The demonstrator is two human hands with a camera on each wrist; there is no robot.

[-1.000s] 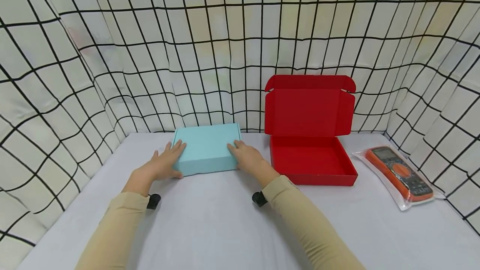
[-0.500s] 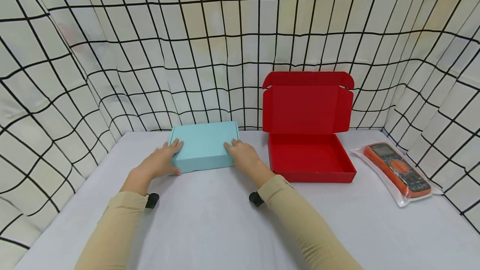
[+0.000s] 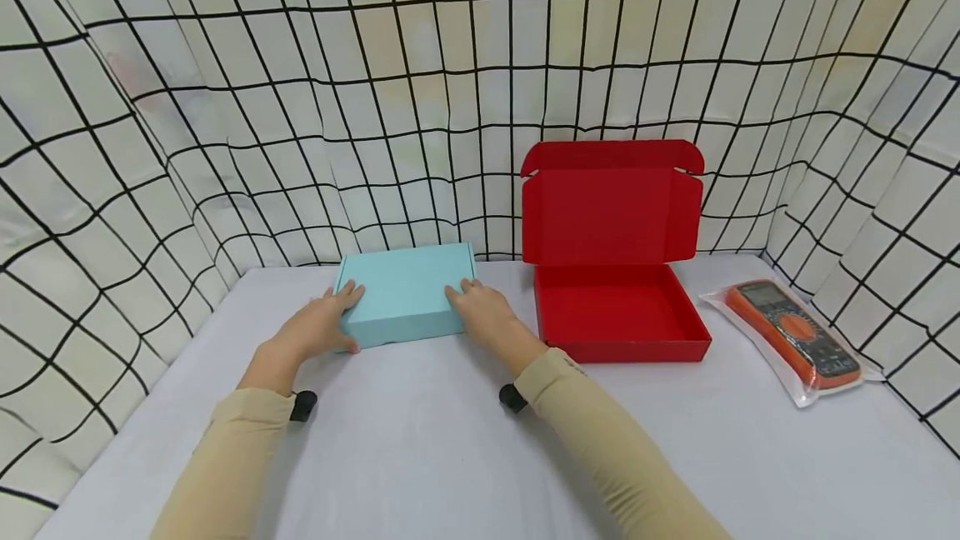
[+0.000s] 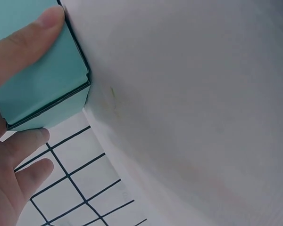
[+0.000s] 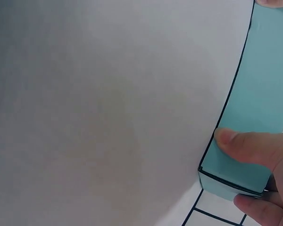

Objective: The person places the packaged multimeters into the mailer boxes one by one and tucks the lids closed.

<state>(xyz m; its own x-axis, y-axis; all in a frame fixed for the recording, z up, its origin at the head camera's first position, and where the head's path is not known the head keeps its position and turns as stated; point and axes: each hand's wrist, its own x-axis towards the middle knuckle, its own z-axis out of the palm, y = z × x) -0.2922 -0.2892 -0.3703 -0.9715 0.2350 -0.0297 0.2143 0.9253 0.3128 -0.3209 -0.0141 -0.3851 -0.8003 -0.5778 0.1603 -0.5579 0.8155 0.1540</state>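
A closed light blue cardboard mailer box point(image 3: 405, 283) lies flat toward the back of the table, left of centre. My left hand point(image 3: 313, 328) holds its left end. In the left wrist view, the thumb point(image 4: 30, 44) lies on the front face and fingers reach round the side. At the right end, my right hand point(image 3: 491, 319) holds the box too. Its thumb point(image 5: 245, 146) presses the front face in the right wrist view, with fingers bent round the end. Beside that hand stands a red cardboard mailer box point(image 3: 622, 307), lid raised and nothing visible inside.
An orange and black multimeter point(image 3: 795, 332) in a clear plastic bag lies at the far right. White cloth walls with a black grid point(image 3: 420, 107) enclose the back and sides of the white-covered table point(image 3: 420, 440).
The head view has shifted slightly. Both hands keep their hold on the light blue box, and nothing on the table has clearly moved.
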